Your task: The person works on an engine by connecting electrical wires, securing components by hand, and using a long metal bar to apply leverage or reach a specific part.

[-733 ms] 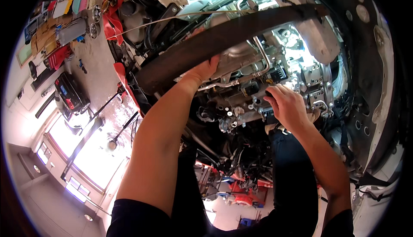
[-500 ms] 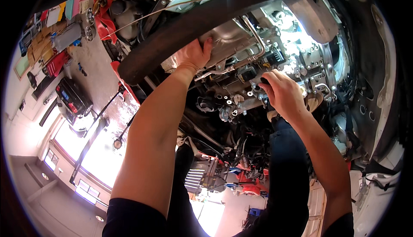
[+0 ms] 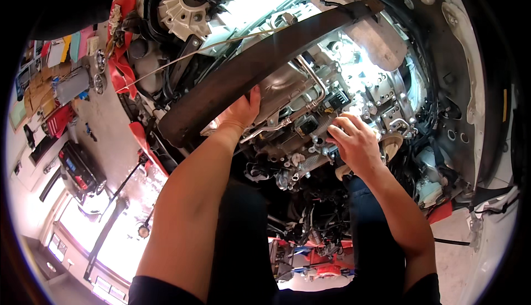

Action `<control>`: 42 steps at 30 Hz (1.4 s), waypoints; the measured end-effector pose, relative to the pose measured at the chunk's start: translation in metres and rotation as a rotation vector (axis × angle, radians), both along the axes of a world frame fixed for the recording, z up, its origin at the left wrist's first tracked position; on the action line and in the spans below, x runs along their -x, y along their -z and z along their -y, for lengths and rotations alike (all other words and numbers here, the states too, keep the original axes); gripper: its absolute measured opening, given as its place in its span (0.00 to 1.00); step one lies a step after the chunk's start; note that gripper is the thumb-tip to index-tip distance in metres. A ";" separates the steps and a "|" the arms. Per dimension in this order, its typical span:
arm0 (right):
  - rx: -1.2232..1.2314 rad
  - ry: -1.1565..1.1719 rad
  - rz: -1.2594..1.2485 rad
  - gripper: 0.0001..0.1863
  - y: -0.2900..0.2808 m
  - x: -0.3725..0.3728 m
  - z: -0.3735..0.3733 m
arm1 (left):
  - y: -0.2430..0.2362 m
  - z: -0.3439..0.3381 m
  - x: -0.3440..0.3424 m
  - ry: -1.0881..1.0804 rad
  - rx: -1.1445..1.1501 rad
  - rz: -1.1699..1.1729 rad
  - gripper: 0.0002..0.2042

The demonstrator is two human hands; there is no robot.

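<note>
An engine (image 3: 310, 133) with pipes, bolts and connectors lies in front of me in a vehicle's engine bay. My left hand (image 3: 239, 111) is against the side of a dull metal cover (image 3: 279, 86), just under a long dark beam (image 3: 260, 59). Its thumb points up and its other fingers are hidden. My right hand (image 3: 358, 146) is closed at the engine's near side, fingers bent and bunched; whatever lies between the fingertips is hidden. Close to the left of it sits a small black connector (image 3: 306, 125).
A wooden block (image 3: 381, 45) lies under the beam's right end. A thin rod (image 3: 204, 50) crosses behind the beam. Red cloth (image 3: 121, 61) hangs at the left, and a black case (image 3: 77, 167) stands on the floor. The vehicle's inner panel (image 3: 459, 84) borders the right.
The view has shifted. My right hand has curled its fingers in against the engine, and the dark piece seen at its fingertips before is out of sight. My left hand stays by the metal cover.
</note>
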State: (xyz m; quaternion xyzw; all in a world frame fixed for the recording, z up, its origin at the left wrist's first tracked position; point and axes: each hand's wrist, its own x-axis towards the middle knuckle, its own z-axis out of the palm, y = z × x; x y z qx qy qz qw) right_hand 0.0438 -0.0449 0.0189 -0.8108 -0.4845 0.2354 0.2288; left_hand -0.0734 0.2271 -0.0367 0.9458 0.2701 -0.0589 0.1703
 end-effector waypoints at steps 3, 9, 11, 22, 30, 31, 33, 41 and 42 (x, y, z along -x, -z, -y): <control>-0.015 -0.026 0.030 0.10 -0.004 -0.002 -0.013 | 0.004 -0.004 0.004 0.005 0.097 0.075 0.30; 0.053 -0.052 -0.114 0.16 -0.019 -0.016 -0.039 | 0.049 -0.017 0.039 0.007 -0.115 0.069 0.27; 0.092 -0.090 -0.087 0.15 -0.023 -0.023 -0.039 | 0.031 -0.010 0.020 0.073 -0.160 0.041 0.27; 0.218 0.090 -0.080 0.06 -0.013 -0.020 -0.041 | 0.020 -0.012 0.007 0.064 -0.165 0.264 0.28; -0.108 0.655 -0.644 0.11 0.013 0.020 -0.015 | 0.022 -0.009 0.010 0.029 -0.119 0.310 0.28; -0.020 0.526 -0.466 0.11 0.006 0.015 -0.020 | 0.022 -0.009 0.010 0.031 -0.125 0.316 0.28; 0.072 0.356 -0.278 0.09 0.002 0.010 -0.039 | 0.026 -0.011 0.017 -0.001 -0.103 0.327 0.27; 0.033 0.163 -0.101 0.10 0.006 0.007 -0.040 | 0.024 -0.009 0.014 0.018 -0.113 0.350 0.27; 0.033 0.165 -0.099 0.10 0.004 0.008 -0.039 | 0.024 -0.009 0.013 0.015 -0.098 0.343 0.28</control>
